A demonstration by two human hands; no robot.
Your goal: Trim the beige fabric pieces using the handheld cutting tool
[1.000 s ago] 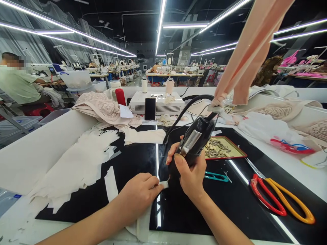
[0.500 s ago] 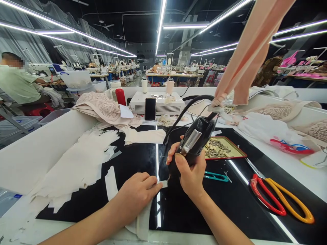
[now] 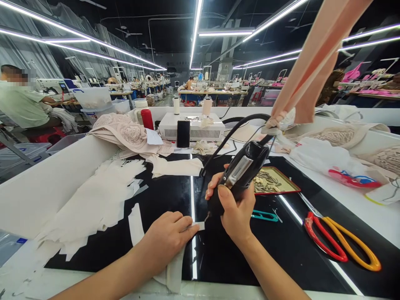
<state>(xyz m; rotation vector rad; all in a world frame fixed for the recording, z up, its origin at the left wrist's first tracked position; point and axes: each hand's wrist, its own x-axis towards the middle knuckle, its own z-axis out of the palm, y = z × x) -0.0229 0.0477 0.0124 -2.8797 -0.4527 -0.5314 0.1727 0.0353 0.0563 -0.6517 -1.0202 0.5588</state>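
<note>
From the head view, I had the right hand (image 3: 236, 208) clamped around a black handheld tool (image 3: 242, 168), angled so its metal tip (image 3: 207, 216) was at the right end of a pale strip (image 3: 201, 226). The strip was over the black panel (image 3: 162, 196), toward the desk's (image 3: 350, 198) front edge. My left hand's (image 3: 170, 233) fingers were together on it; I couldn't tell whether they pinched or merely pressed. Scissors (image 3: 341, 241) lay toward the panel's front right corner, a tray (image 3: 287, 182) near its back right corner.
</note>
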